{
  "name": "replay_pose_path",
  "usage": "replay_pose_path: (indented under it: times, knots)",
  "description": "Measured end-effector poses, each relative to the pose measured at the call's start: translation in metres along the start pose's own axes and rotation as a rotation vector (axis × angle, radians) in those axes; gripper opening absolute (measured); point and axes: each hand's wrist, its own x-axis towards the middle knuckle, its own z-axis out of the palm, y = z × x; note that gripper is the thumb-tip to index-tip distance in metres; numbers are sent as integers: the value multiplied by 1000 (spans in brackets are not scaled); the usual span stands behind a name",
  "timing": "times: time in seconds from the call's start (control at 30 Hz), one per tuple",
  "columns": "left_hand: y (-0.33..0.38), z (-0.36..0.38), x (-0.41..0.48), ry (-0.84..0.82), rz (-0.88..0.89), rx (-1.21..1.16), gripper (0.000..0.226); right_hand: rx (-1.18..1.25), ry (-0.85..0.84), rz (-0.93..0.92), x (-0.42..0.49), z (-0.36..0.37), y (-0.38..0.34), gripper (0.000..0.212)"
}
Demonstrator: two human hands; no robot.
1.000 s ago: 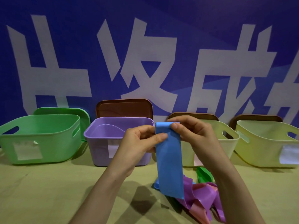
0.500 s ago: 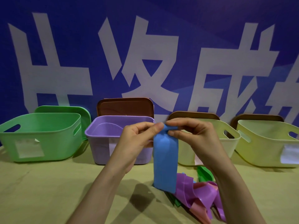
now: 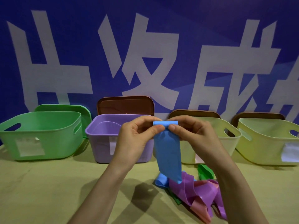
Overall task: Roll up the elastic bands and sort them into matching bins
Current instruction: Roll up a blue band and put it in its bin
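A blue elastic band point(image 3: 169, 152) hangs in front of me, its top end curled into a small roll. My left hand point(image 3: 137, 139) pinches the roll's left side and my right hand point(image 3: 195, 136) pinches its right side. The band's lower end dangles just above a heap of loose bands point(image 3: 199, 193) on the table: purple, pink, green and another blue one. Behind stand a green bin point(image 3: 40, 135), a purple bin point(image 3: 100, 131) and two pale yellow bins point(image 3: 226, 131) point(image 3: 265, 143).
Lids lean on the blue wall behind the bins: a green lid point(image 3: 64, 108) and brown lids point(image 3: 124, 104). White labels are stuck on the bin fronts. The tan table point(image 3: 48, 188) stretches to the left of my arms.
The flat top edge of the blue band has been turned over into a small roll between my fingertips. The band's hanging part has grown shorter and lifted a little.
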Motion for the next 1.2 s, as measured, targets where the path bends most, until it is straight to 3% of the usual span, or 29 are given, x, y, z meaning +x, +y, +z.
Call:
replay_pose_path:
  times: [0.27, 0.37, 0.43, 0.63, 0.87, 1.2]
  knots:
    - [4, 0, -3, -117, -92, -73, 39, 118, 39, 5, 0, 1, 1, 27]
    - [4, 2, -4, -195, -155, 9, 29, 192, 5, 17, 0, 4, 2, 25]
    - [2, 3, -4, -148, -160, 44, 23, 215, -9, 22, 0, 6, 2, 24]
    - [-1, 1, -1, -55, -157, 107, 31, 303, -12, 51, 2, 10, 4, 23]
    - [-1, 4, -3, -11, -143, 53, 44, 297, 27, 10, 3, 13, 7, 25]
    - [10, 4, -6, -164, -115, -14, 34, 125, 88, -169, 3, 5, 12, 28]
